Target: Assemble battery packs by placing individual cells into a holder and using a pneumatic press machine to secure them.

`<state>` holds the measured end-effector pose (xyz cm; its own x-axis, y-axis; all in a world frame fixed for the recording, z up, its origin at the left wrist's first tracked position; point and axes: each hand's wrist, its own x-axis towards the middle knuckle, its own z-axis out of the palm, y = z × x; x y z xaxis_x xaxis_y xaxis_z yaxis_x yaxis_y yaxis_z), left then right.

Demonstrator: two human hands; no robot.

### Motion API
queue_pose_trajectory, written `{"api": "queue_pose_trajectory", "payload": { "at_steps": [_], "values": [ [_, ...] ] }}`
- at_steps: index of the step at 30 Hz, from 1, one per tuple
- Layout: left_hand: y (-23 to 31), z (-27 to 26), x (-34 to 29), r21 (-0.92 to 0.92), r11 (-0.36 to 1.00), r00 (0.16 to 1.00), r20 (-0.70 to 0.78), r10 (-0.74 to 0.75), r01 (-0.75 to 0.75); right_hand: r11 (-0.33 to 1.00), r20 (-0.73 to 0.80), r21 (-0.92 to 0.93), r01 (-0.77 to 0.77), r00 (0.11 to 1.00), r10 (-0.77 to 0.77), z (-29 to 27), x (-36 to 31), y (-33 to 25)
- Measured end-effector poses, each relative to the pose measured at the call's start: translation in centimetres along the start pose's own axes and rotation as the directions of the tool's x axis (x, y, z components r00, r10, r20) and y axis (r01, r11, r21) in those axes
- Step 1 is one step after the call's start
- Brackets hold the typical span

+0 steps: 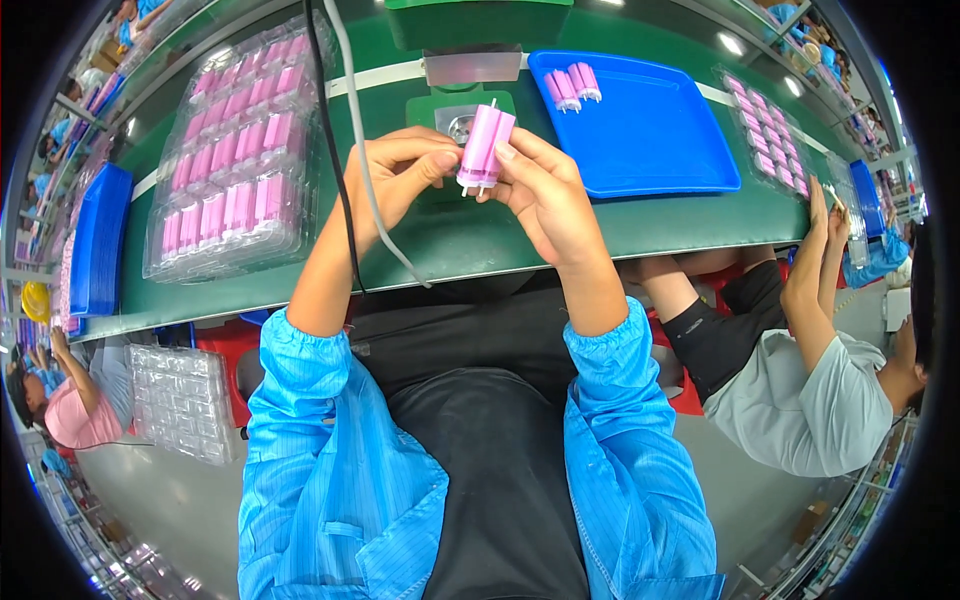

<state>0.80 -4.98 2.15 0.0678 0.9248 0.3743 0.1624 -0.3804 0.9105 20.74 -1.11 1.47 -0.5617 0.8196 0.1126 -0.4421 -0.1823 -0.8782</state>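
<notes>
My right hand (545, 190) grips a pink cylindrical part (487, 140) with thin pale shaft ends sticking out above and below. It is held slightly tilted over the green bench, thumb on its right side. Close against the part's left side is my left hand (400, 180), closed with thumb and forefinger pinched. Whatever lies between those fingertips is too small or hidden to tell. Behind the hands stands a green fixture (485, 100) with a round metal piece (460, 128), partly covered by the fingers and the part.
Left of me, stacked clear blister trays (230, 165) hold rows of pink parts. A blue tray (650, 150) at right carries a few more. Black and grey cables (355, 120) hang before my left arm. A co-worker (810, 390) sits at right beside another filled tray (765, 135).
</notes>
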Motion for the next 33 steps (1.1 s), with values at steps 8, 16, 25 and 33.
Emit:
{"api": "queue_pose_trajectory", "payload": {
  "at_steps": [8,16,25,33],
  "values": [
    [-1.8,-3.7,-3.8,-0.469,0.879,0.852,-0.422,-0.31,0.088,0.834,0.418,0.541,-0.104,0.894,-0.16,-1.7,-2.0,-0.4],
    [5.0,-8.1,-11.2,0.518,0.855,0.656,-0.635,0.408,-0.031,0.73,0.275,0.683,0.001,0.926,-0.258,-8.2,-4.5,-0.4],
    [4.5,-10.8,-12.8,0.559,0.828,0.6,-0.673,0.432,0.031,0.781,0.227,0.625,0.001,0.957,-0.183,-8.9,-5.6,0.3],
    [3.9,-12.5,-15.9,0.581,0.801,0.469,-0.753,0.461,0.145,0.991,-0.309,-0.127,0.033,0.949,-0.071,-11.1,-3.5,-3.0]
  ]
}}
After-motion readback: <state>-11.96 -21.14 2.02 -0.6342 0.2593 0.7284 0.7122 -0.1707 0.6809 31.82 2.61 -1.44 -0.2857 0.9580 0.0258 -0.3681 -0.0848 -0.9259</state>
